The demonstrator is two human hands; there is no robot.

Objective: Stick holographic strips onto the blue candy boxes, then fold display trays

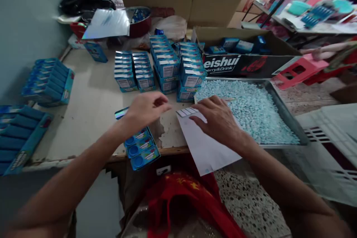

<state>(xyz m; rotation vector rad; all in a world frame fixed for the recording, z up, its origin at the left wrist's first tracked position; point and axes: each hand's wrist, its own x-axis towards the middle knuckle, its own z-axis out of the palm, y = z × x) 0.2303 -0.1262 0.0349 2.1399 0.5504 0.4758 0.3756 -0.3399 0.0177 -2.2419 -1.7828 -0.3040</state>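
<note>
Near the middle of the tabletop's front edge, in the head view, the left hand (146, 108) hangs above a blue box (143, 152), palm turned down, thumb and forefinger curled to a narrow gap. Motion blurs its fingertips, so I cannot tell whether something thin is pinched there.

The right hand (219, 119) lies rather wide on a smooth white sheet (206, 152), thumb well apart from the bent fingers. A strip of slanted pale labels (186, 112) runs along the sheet's top edge, just beside those fingers, and the sheet's lower corner hangs past the tabletop's front edge. The blue box, glossy card filled with a row of small oblong packets, juts over that same edge.

The tabletop (80, 93) is cream, its surface chipped to brown between the hands. At its right edge, a shallow metal tray (290, 113) carries a dense bed of small, pale blue pellets (251, 113). Toward the back edge stand columns of square-cornered blue cartons (168, 70), next to a dark, open cardboard case (267, 65). Filled display boxes (28, 134) line the left edge.
</note>
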